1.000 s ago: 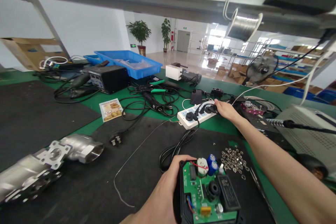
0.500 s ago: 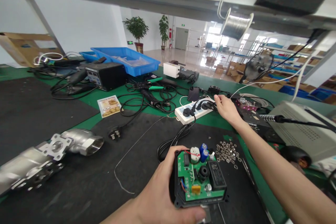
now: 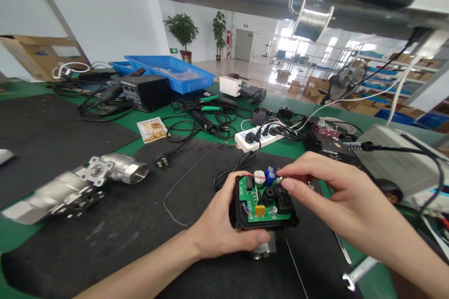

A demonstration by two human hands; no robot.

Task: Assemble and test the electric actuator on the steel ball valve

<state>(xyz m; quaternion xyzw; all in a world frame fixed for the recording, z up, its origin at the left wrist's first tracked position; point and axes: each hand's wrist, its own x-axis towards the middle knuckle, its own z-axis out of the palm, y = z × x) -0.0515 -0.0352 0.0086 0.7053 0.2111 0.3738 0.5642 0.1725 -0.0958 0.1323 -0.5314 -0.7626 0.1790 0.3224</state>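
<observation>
My left hand (image 3: 224,224) is wrapped round the left side and front of a black housing with an exposed green circuit board (image 3: 251,210). Blue capacitors (image 3: 269,176), a white round part and a black block stand on the board. Below the housing a metal fitting (image 3: 264,248) shows. My right hand (image 3: 326,191) is at the board's back right corner, thumb and forefinger brought together in a pinch; whatever lies between the tips is too small to make out. Behind that hand the small metal nuts are mostly hidden.
A steel valve body (image 3: 66,191) lies on the black mat at left. Behind the hands is a white power strip (image 3: 242,140) with plugs. A wrench (image 3: 361,272) lies at lower right, near a grey box (image 3: 382,159). A thin wire (image 3: 182,178) curves across the mat.
My right hand has come back from beside the power strip to the circuit board, its fingers now pinched. My left hand still holds the housing. The view has shifted, and the wrench now shows.
</observation>
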